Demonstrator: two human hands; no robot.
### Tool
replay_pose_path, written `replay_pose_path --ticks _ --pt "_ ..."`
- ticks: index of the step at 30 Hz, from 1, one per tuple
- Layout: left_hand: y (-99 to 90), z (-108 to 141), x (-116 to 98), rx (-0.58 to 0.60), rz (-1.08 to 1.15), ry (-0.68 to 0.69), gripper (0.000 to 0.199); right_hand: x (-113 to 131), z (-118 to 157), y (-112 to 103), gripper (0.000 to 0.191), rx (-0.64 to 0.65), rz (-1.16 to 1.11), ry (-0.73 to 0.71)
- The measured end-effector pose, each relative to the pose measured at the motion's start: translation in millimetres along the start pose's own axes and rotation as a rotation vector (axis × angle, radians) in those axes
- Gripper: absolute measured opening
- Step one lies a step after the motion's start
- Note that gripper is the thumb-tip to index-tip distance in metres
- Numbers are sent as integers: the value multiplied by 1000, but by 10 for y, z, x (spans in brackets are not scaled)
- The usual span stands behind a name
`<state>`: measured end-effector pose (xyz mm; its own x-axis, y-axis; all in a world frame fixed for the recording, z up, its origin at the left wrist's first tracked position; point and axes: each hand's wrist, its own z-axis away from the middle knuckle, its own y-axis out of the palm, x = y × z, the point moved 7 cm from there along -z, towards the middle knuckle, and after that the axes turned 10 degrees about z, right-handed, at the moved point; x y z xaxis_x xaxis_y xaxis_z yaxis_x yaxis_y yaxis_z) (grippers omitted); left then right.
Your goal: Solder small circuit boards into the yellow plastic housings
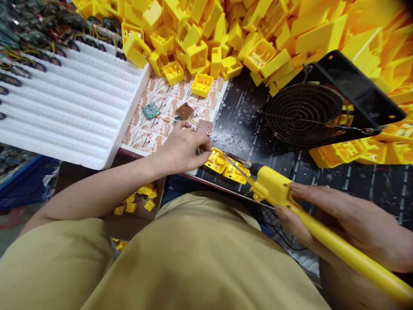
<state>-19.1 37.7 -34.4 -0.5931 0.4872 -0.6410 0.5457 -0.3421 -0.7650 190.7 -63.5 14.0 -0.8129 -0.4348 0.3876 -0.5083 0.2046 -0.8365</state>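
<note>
My right hand [342, 219] is wrapped round a yellow soldering tool [290, 193], whose metal tip reaches over an open yellow casing [235, 171]. A second casing half [217, 160] lies against it at the table's front edge. Beside that half, my left hand [185, 146] has its thumb and forefinger pinched together; what they hold is too small to make out. Just beyond my left fingers are two brown boards [184, 111] [205, 127] and a round dark part, with thin wires. A green circuit board [151, 110] lies further left.
Yellow casings [196, 56] are heaped along the back and right. A black fan with a wire guard [298, 116] stands at the right. White ridged foam [74, 99] holds wired parts at the left. Below the table, a box [138, 219] contains small yellow pieces.
</note>
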Motion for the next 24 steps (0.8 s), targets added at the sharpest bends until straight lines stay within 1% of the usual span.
replay_pose_path --ticks 2,5,7,9,10,12,13,14,17,18,21,24 --pt "23 -15 -4 13 -35 0 17 86 -31 -2 16 -31 -78 -74" --pt "36 -34 -17 26 -84 4 17 159 -104 32 6 -7 -77 -104" --pt "39 -47 -26 36 -104 7 18 168 -154 44 7 2 -50 -90" --pt "37 -58 -30 44 -112 9 18 184 -200 36 7 -8 -57 -113" --pt "36 -63 -29 48 -113 11 18 204 -221 32 7 -7 -60 -150" --pt "32 -72 -28 53 -108 16 19 259 -248 44 9 32 -53 -254" --pt "31 -75 -27 57 -104 20 19 268 -256 51 10 60 -43 -281" --pt "31 -79 -28 62 -101 24 19 259 -263 45 12 73 -32 -281" --pt "31 -88 -29 75 -102 34 19 147 -265 -17 20 65 13 -157" --pt "29 -90 -30 78 -107 35 19 131 -253 -40 21 57 26 -147" --pt "26 -99 -33 90 -117 35 19 128 -221 -71 18 49 21 -145" --pt "21 -109 -44 110 -128 31 19 153 -215 -88 11 6 -48 -112"
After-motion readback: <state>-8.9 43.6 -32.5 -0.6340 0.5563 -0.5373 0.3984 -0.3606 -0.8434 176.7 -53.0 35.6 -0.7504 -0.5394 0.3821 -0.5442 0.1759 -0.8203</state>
